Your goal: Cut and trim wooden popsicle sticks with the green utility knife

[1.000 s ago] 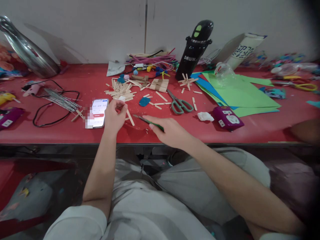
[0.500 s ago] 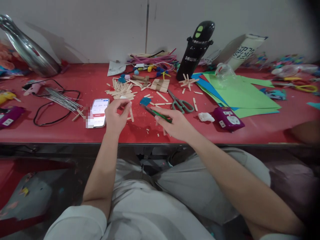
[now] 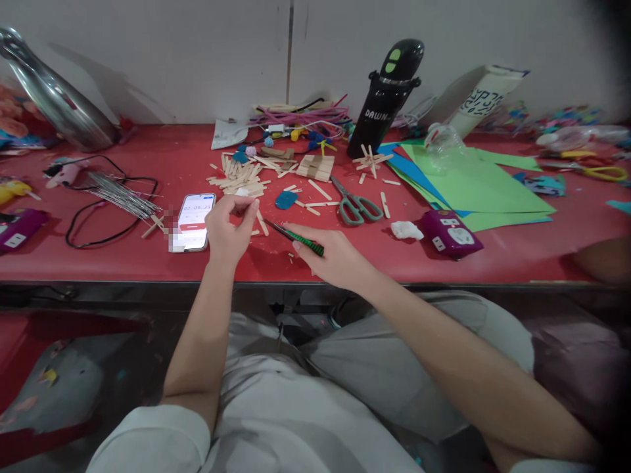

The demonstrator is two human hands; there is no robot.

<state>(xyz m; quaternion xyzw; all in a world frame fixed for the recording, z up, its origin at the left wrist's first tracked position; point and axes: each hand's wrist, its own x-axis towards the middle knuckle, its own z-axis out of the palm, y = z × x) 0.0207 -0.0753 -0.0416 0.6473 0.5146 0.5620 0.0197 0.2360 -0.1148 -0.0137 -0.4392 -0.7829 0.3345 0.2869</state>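
Note:
My left hand (image 3: 229, 226) is raised beside the phone, thumb and forefinger pinched together; whatever sits between the fingertips is too small to make out. My right hand (image 3: 332, 256) grips green-and-black striped tweezers (image 3: 304, 242), their thin dark tips pointing left toward my left fingertips, a short gap away. Just beyond the tweezers lies a flat blue lump (image 3: 286, 200), which looks like putty. Behind my left hand spreads a pile of short wooden sticks (image 3: 241, 174). Grey-handled scissors (image 3: 359, 209) rest on the table, further away than my right hand.
A lit phone (image 3: 193, 223) lies at left, near metal wires (image 3: 123, 195) and a black cord. On the right are a purple box (image 3: 451, 234), a white crumpled wad (image 3: 407, 230) and green paper sheets (image 3: 497, 190). A black bottle (image 3: 382, 108) stands at the back.
My right hand has moved left and slightly nearer to me, bringing the tweezers' tips off the blue lump and toward my left fingertips. My left hand stays nearly still.

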